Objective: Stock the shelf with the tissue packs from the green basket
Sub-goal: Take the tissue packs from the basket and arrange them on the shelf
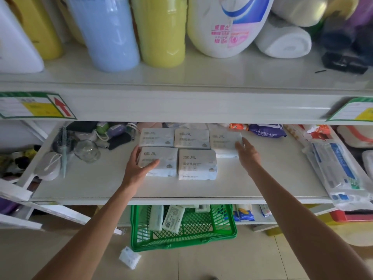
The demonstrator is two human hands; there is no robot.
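Several grey-and-white tissue packs lie flat in two rows on the white shelf. My left hand holds the front-left pack, fingers on its left side and thumb across its top. My right hand touches the right end of the back-right pack with nearly straight fingers. Another pack lies between them at the front. Below the shelf, on the floor, stands the green basket with two more packs leaning inside.
A glass jar, a hairbrush and small items crowd the shelf's left part. Wet-wipe packs lie at the back right, and toothbrush packs at the right edge. Big bottles stand on the shelf above. A small white pack lies on the floor.
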